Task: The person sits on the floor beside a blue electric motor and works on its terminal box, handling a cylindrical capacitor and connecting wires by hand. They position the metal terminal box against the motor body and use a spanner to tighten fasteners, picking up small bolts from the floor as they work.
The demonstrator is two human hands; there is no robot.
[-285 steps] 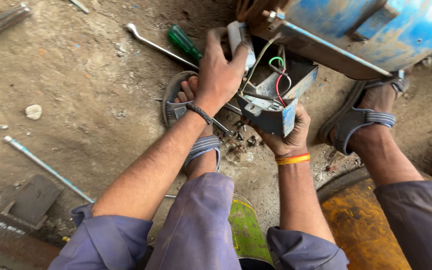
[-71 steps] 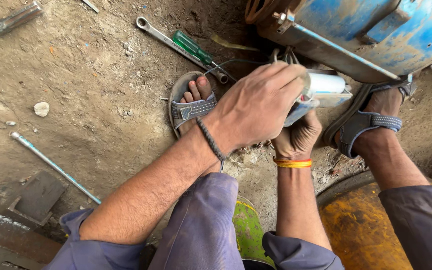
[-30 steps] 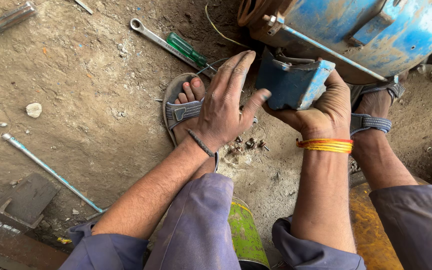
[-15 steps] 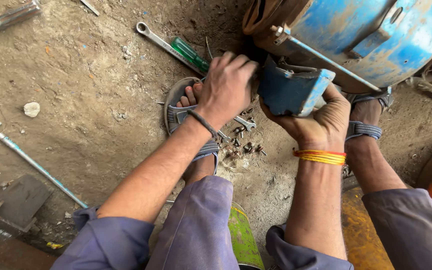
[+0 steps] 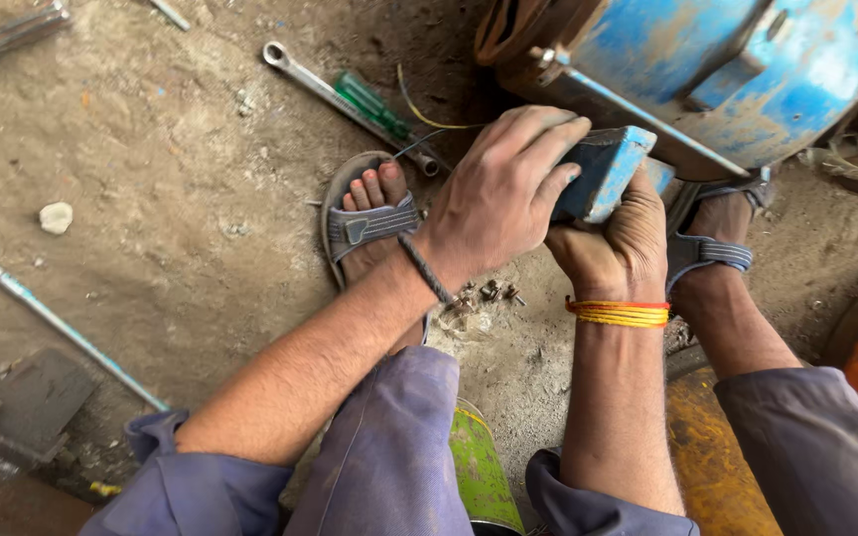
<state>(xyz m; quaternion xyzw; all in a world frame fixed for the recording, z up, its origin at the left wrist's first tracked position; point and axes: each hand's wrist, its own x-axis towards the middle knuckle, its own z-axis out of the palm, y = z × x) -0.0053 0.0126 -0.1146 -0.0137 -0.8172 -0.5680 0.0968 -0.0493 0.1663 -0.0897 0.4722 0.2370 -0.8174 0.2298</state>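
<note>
Blue box [image 5: 603,169] gripped by both hands [image 5: 558,213], wrench [image 5: 345,94], screwdriver [image 5: 374,104] and bolts [image 5: 489,293] nearby

Chipped blue-painted metal box [image 5: 603,174], shiny steel wrench [image 5: 335,94], rough dusty dirt floor [image 5: 151,199].

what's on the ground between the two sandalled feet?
Head view: a small cluster of bolts or screws lies on the dirt between the left sandal and the right sandal. Above them, both hands hold the blue box.

Wrench [image 5: 350,102] beside screwdriver [image 5: 374,103], left of motor [image 5: 737,69]
</note>
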